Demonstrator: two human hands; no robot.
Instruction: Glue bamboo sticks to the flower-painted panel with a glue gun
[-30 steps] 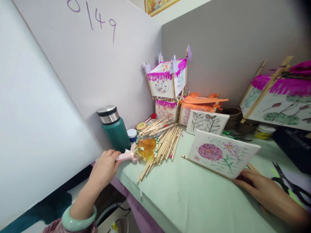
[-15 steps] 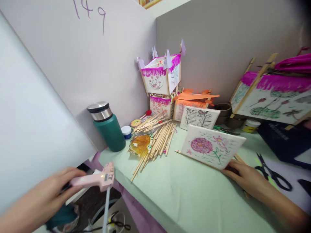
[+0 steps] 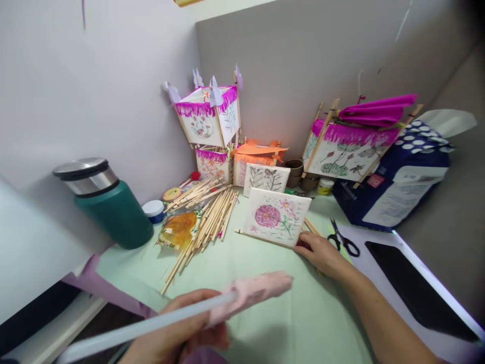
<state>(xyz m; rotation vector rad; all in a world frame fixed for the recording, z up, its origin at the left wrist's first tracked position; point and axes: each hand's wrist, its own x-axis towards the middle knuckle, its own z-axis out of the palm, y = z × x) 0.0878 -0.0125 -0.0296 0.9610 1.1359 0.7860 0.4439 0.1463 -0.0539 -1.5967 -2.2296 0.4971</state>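
In my left hand (image 3: 189, 323) is a pink hot glue gun (image 3: 253, 296), slightly blurred, with a long pale glue stick (image 3: 151, 323) jutting from its back. Its nose points right, over the green-covered table. My right hand (image 3: 320, 253) grips the lower right corner of a white canvas panel (image 3: 278, 217) painted with a purple flower. The panel stands tilted on the table, a thin wooden stick (image 3: 265, 239) along its bottom edge. The stick's left end pokes out past the panel. Just behind stands a second panel (image 3: 267, 178) with dark branches drawn on it.
Loose wooden sticks (image 3: 214, 217) lie beside an amber-coloured packet (image 3: 176, 230). At left stands a green bottle (image 3: 113, 212). Paper-fringed lanterns (image 3: 206, 121) line the back. Black scissors (image 3: 343, 240), a phone (image 3: 417, 288) and a tissue pack (image 3: 397, 177) are on the right.
My left hand has brought the glue gun up from beyond the table's left edge to over the table, turning it rightward. My right hand still holds the panel. The view has swung right.
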